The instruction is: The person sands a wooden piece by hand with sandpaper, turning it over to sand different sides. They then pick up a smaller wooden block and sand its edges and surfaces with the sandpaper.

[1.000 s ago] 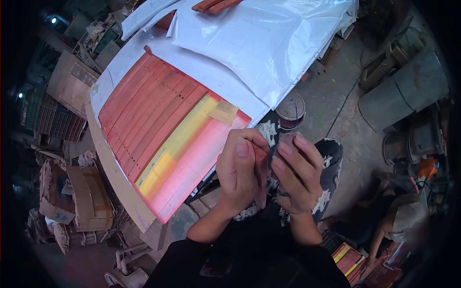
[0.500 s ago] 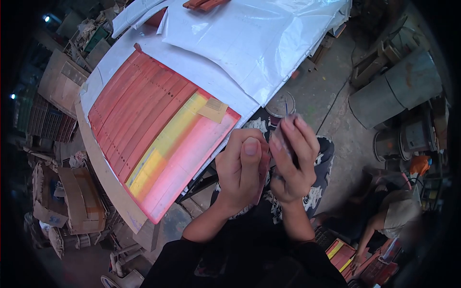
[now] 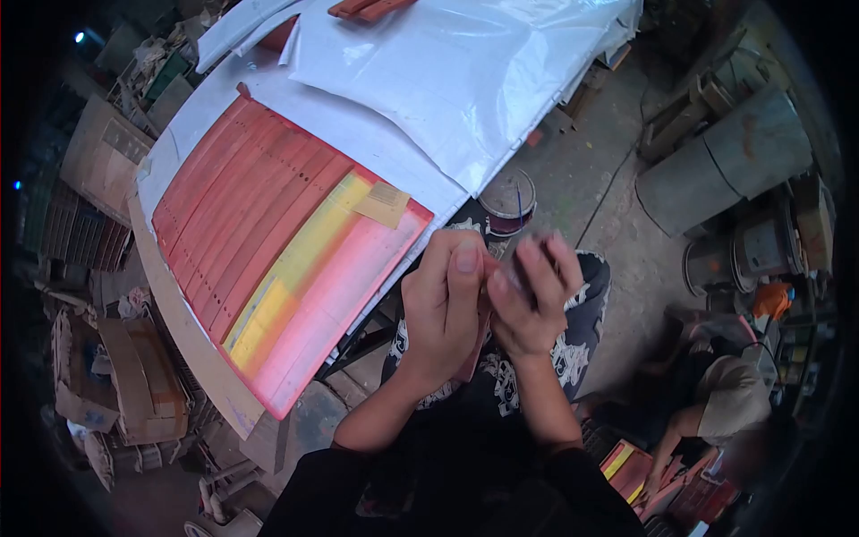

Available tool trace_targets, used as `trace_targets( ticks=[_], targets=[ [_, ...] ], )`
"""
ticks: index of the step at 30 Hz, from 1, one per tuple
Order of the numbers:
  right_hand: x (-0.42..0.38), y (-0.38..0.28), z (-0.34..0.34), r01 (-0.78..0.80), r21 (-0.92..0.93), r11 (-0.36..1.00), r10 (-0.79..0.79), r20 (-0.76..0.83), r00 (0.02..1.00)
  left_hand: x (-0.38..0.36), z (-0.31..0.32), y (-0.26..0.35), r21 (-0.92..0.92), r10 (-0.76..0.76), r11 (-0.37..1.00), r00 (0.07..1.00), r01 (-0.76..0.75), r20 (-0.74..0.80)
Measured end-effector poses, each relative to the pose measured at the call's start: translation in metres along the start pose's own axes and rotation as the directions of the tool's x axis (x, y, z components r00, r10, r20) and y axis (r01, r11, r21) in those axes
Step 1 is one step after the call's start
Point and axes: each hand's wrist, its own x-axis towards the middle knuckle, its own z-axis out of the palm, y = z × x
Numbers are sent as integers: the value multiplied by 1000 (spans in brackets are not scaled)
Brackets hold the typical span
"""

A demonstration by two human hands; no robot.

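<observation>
My left hand (image 3: 443, 300) is wrapped round a reddish wooden slat (image 3: 473, 353), whose lower end shows below the fingers. Close beside it, my right hand (image 3: 528, 313) is curled around a dark folded piece that looks like sandpaper (image 3: 514, 272), at the slat's upper end. Motion blurs the right fingertips, and the palm hides most of the piece. To the left of both hands lie several red slats (image 3: 259, 179) in a row on the table. Next to them are yellow slats (image 3: 284, 300) and a pinkish strip (image 3: 327, 318). A small tan paper piece (image 3: 383, 205) rests on top.
White plastic sheeting (image 3: 429, 72) covers the table's far side. A paint can (image 3: 507, 204) stands on the floor beyond my hands. Metal drums (image 3: 729, 166) are at the right. Another person (image 3: 729, 398) works low at the right beside red and yellow pieces. Cardboard boxes (image 3: 148, 385) stand left.
My right hand has moved down and left, closer to the left hand, and its fingers are more blurred. The whole view has shifted slightly, showing more of the paint can.
</observation>
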Motion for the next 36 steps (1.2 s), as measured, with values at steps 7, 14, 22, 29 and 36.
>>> trace_targets(
  ticks=[7, 14, 22, 29, 36],
  targets=[
    [20, -1, -4, -90, 152, 984, 97, -38, 995, 0, -2, 8, -25, -93, 995, 995, 94, 48],
    [24, 2, -6, -146, 125, 981, 141, 49, 989, -7, 1, -5, -172, -150, 973, 988, 154, 34],
    [-23, 10, -11, -686, 387, 616, 706, 115, 699, 10, -39, 26, -264, 36, 963, 999, -45, -40],
    [-51, 0, -20, -757, 335, 562, 677, 340, 653, 27, -74, 65, -220, 275, 896, 871, -386, -408],
    [-83, -8, -10, -719, 278, 637, 494, 568, 658, 18, -71, 43, 82, 353, 928, 785, -364, -509]
  ],
)
